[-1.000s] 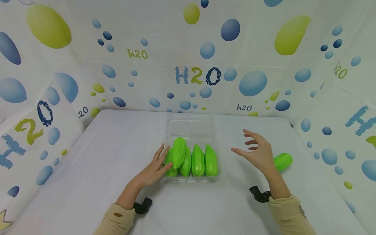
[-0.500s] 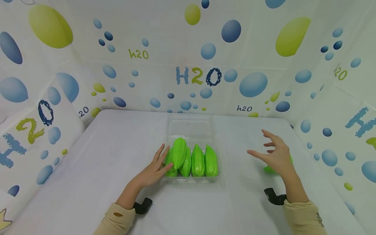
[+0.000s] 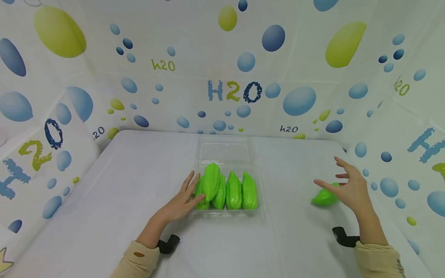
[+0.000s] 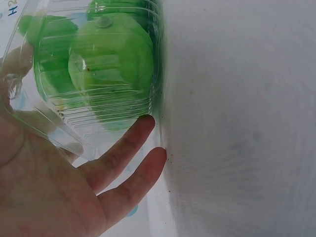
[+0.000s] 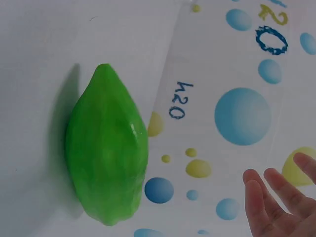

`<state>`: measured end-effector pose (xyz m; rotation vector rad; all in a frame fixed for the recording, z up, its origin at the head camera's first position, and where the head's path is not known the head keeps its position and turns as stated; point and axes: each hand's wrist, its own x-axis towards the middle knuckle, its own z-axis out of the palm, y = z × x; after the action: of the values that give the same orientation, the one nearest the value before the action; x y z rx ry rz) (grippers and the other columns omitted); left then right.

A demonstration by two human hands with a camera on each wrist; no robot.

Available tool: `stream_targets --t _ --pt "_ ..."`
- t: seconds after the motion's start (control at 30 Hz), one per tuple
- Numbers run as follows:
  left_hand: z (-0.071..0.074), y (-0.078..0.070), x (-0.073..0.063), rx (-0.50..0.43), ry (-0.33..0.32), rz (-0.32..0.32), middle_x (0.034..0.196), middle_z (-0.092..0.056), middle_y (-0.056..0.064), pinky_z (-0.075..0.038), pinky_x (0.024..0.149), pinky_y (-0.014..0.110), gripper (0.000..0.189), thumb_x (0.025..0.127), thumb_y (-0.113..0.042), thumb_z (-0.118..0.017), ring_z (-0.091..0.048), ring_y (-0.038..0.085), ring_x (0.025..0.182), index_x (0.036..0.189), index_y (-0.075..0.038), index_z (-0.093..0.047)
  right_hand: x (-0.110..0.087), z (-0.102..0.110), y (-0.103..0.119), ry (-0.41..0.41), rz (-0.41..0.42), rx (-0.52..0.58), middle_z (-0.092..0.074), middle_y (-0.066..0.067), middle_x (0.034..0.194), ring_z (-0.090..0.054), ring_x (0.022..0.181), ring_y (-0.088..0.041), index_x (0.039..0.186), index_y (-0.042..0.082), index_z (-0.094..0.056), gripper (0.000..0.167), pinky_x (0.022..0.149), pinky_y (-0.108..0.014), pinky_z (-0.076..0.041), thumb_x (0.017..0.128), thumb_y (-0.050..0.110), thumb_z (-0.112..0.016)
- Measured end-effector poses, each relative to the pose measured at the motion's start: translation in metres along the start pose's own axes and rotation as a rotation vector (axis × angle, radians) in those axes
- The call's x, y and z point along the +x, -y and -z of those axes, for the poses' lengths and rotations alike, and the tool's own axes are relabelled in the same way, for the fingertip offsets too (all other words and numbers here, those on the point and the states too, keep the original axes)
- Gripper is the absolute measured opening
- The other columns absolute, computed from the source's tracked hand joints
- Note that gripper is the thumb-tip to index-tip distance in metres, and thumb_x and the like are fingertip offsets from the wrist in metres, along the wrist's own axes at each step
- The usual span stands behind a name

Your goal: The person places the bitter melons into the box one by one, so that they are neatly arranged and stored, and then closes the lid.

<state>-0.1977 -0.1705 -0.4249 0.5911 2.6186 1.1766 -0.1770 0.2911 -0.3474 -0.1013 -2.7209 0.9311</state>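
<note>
My left hand (image 3: pixel 179 202) rests at the left side of a clear plastic clamshell box (image 3: pixel 260 211), its fingers straight along the wall and the thumb over the nearest fruit. In the left wrist view, two fingers (image 4: pixel 133 177) of it extend beside the ribbed box wall (image 4: pixel 106 111). Inside lie several bright green, ridged, papaya-shaped fruits (image 3: pixel 234 191), one stacked on top (image 3: pixel 211 181). My right hand (image 3: pixel 352 191) hovers with spread fingers near a single loose green fruit (image 3: pixel 324 197), holding nothing. The right wrist view shows that fruit (image 5: pixel 106 148) whole, apart from the fingers.
The box's clear lid (image 3: pixel 225 152) lies folded back behind it. A white cloth covers the table (image 3: pixel 146 166). A patterned curtain (image 3: pixel 174 96) with blue and green bubbles closes off the back and both sides.
My right hand has moved rightward, away from the box, past the loose fruit, whose pointed left end now shows. My left hand stays in place at the box.
</note>
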Motion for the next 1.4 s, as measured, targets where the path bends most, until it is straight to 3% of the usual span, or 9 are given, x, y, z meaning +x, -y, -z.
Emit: stream_targets --t 0.07,0.23,0.43,0.6,0.73,0.87,1.23,1.4 --pt "0.000 0.000 0.000 -0.001 -0.003 -0.001 0.151 0.013 0.011 -0.025 0.095 0.064 0.074 0.096 -0.043 -0.043 -0.010 0.042 0.134 0.148 -0.012 -0.001 0.000 0.002 -0.005 0.005 -0.009 -0.001 -0.039 -0.023 0.134 -0.050 0.102 -0.040 0.145 0.013 -0.029 0.092 0.069 -0.033 -0.047 0.071 0.040 -0.077" --pt "0.001 0.000 0.000 -0.006 -0.003 -0.002 0.151 0.013 0.011 -0.025 0.096 0.064 0.074 0.096 -0.042 -0.043 -0.010 0.041 0.134 0.148 -0.011 -0.001 0.000 0.003 -0.016 0.035 -0.044 -0.045 -0.034 -0.030 0.135 -0.047 0.102 -0.045 0.145 0.007 -0.024 0.095 0.070 -0.053 -0.047 0.074 0.044 -0.074" --pt "0.000 0.001 0.000 -0.007 0.000 -0.003 0.151 0.013 0.010 -0.025 0.096 0.063 0.074 0.096 -0.043 -0.043 -0.010 0.041 0.134 0.148 -0.012 0.000 0.003 0.000 -0.033 0.123 -0.109 -0.128 -0.027 -0.037 0.135 -0.041 0.107 -0.051 0.145 0.001 -0.017 0.102 0.076 -0.061 -0.041 0.074 0.052 -0.070" --pt "0.000 0.001 -0.001 -0.013 0.002 -0.006 0.151 0.013 0.011 -0.025 0.096 0.063 0.074 0.096 -0.041 -0.043 -0.009 0.041 0.134 0.148 -0.011 -0.001 0.003 -0.008 -0.047 0.121 -0.139 -0.225 -0.029 -0.039 0.132 -0.029 0.117 -0.055 0.142 -0.005 -0.023 0.104 0.085 -0.066 -0.031 0.072 0.059 -0.067" --pt "0.000 0.001 -0.001 -0.014 0.001 -0.010 0.151 0.013 0.011 -0.025 0.096 0.063 0.074 0.096 -0.041 -0.043 -0.009 0.042 0.134 0.148 -0.011 0.000 0.004 -0.013 -0.055 0.128 -0.195 -0.301 -0.031 -0.039 0.130 -0.032 0.114 -0.056 0.141 -0.003 -0.024 0.107 0.077 -0.063 -0.037 0.070 0.067 -0.062" --pt "0.000 0.001 -0.001 -0.013 -0.001 -0.010 0.151 0.013 0.011 -0.024 0.096 0.064 0.074 0.096 -0.042 -0.043 -0.008 0.041 0.135 0.148 -0.012 0.000 0.005 -0.017 -0.062 0.195 -0.258 -0.320 -0.026 -0.040 0.133 -0.030 0.113 -0.058 0.144 0.000 -0.019 0.111 0.071 -0.061 -0.038 0.069 0.071 -0.059" --pt "0.002 -0.001 -0.001 -0.014 0.008 -0.004 0.151 0.014 0.011 -0.024 0.096 0.064 0.074 0.096 -0.041 -0.043 -0.007 0.041 0.135 0.148 -0.013 0.000 0.006 -0.025 -0.071 0.255 -0.258 -0.226 -0.024 -0.044 0.131 -0.028 0.113 -0.060 0.142 -0.005 -0.017 0.106 0.079 -0.066 -0.036 0.074 0.064 -0.061" --pt "0.003 0.000 0.001 -0.016 0.016 -0.004 0.151 0.014 0.010 -0.024 0.096 0.064 0.074 0.096 -0.041 -0.043 -0.007 0.041 0.135 0.148 -0.014 0.001 0.007 -0.026 -0.070 0.284 -0.289 -0.199 -0.036 -0.040 0.121 -0.046 0.096 -0.044 0.140 -0.009 -0.023 0.106 0.066 -0.045 -0.045 0.073 0.063 -0.062"
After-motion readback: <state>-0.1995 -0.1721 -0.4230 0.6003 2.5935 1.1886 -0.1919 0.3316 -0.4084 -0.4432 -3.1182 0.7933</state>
